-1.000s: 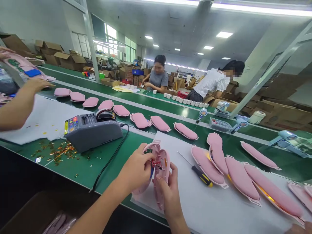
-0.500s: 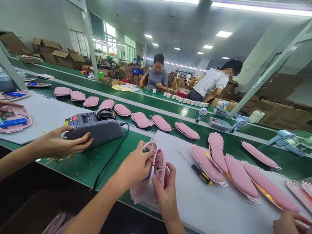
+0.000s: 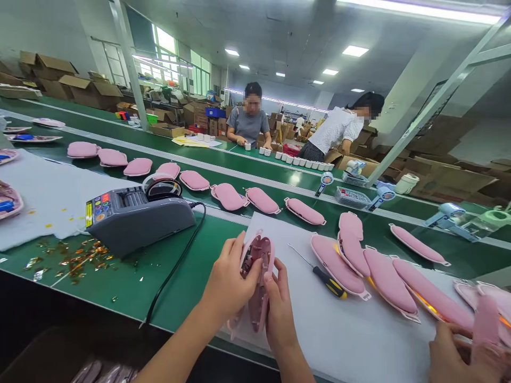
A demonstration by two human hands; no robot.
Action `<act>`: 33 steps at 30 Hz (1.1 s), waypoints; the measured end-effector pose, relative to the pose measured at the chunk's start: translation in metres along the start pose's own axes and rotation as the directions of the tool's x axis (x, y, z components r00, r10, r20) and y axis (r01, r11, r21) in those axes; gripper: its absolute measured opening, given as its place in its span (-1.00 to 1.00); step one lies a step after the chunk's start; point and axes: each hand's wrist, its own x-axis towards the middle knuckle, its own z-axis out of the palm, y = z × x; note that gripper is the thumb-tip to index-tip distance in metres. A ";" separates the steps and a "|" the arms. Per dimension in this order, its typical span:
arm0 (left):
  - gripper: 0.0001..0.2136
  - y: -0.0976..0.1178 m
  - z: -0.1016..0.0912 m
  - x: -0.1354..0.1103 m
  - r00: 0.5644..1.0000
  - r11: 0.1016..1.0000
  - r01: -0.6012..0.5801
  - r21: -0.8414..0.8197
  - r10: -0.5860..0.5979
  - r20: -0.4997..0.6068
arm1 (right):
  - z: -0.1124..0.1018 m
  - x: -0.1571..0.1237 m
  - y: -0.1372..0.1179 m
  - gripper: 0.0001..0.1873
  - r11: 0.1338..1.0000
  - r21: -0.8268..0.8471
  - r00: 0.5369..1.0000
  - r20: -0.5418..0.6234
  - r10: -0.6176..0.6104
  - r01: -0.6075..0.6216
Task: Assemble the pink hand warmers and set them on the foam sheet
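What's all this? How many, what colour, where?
Open case: one, pink, centre
Other cases: over ten, pink, back row and right
Sheets: at least two, white, left and right
Screwdriver: one, black-yellow, right
Machine: one, grey, left
Scraps: many, amber, near machine
Fan-like things: several, blue, right
Small parts: many, white, opposite
Cartons: many, brown, background
People: two, grey and white tops, opposite
Neighbour's hand: one, bare, lower right
Left grip: one, bare, on open case
Right grip: one, bare, on open case

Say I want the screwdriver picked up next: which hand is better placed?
Probably the right hand: the screwdriver lies on that side, on the white sheet. The left hand is farther away, its thumb inside the open pink shell. Both hold the shell, so the right must let go first.
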 end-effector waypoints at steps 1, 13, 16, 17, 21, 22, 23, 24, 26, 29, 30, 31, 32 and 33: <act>-0.63 -0.002 -0.002 0.000 1.000 0.999 -0.016 -0.037 0.017 0.018 | -0.002 0.000 0.000 -0.47 1.000 -0.011 1.000 0.001 0.016 -0.016; -0.62 -0.016 0.008 -0.002 0.969 0.693 0.233 -0.683 -0.108 0.222 | -0.003 0.000 0.000 -0.51 0.989 -0.146 0.999 0.016 -0.033 0.035; -0.50 -0.024 0.016 0.001 0.943 0.452 0.330 -0.829 -0.109 0.316 | -0.005 0.002 0.003 -0.52 0.990 -0.132 0.999 -0.002 -0.040 0.040; -0.47 -0.026 0.018 0.002 0.927 0.377 0.372 -0.848 -0.110 0.358 | -0.004 0.002 0.005 -0.51 0.990 -0.129 0.999 -0.009 -0.049 0.048; -0.36 -0.028 0.021 0.000 0.870 0.183 0.492 -0.851 -0.079 0.486 | 0.000 0.003 0.007 -0.50 0.986 -0.150 0.997 -0.021 -0.071 0.067; -0.35 -0.027 0.020 -0.001 0.864 0.168 0.502 -0.848 -0.068 0.498 | 0.001 0.003 0.007 -0.50 0.985 -0.158 0.997 -0.019 -0.074 0.070; -0.34 -0.026 0.019 -0.001 0.862 0.161 0.507 -0.847 -0.061 0.504 | 0.002 0.004 0.007 -0.50 0.984 -0.165 0.997 -0.015 -0.076 0.073; -0.34 -0.025 0.017 -0.002 0.861 0.161 0.508 -0.846 -0.055 0.506 | 0.002 0.004 0.007 -0.50 0.982 -0.173 0.997 -0.018 -0.081 0.077; -0.32 -0.023 0.015 -0.003 0.862 0.178 0.504 -0.845 -0.050 0.504 | 0.001 0.004 0.009 -0.51 0.975 -0.202 0.995 -0.016 -0.096 0.091; -0.28 -0.023 0.017 -0.002 0.862 0.230 0.506 -0.832 -0.088 0.500 | -0.002 0.003 0.014 -0.53 0.953 -0.273 0.989 -0.023 -0.145 0.134; -0.26 -0.023 0.018 -0.002 0.861 0.238 0.507 -0.829 -0.100 0.498 | -0.003 0.003 0.015 -0.53 0.945 -0.293 0.986 -0.031 -0.164 0.148; -0.25 -0.024 0.019 -0.002 0.862 0.236 0.506 -0.830 -0.103 0.497 | -0.003 0.003 0.015 -0.54 0.940 -0.305 0.983 -0.044 -0.176 0.155; -0.24 -0.024 0.021 -0.002 0.863 0.225 0.504 -0.834 -0.095 0.496 | -0.003 0.002 0.014 -0.54 0.939 -0.307 0.982 -0.058 -0.181 0.154; -0.23 -0.025 0.021 -0.002 0.865 0.207 0.501 -0.840 -0.082 0.495 | -0.002 0.002 0.012 -0.55 0.943 -0.301 0.982 -0.069 -0.174 0.146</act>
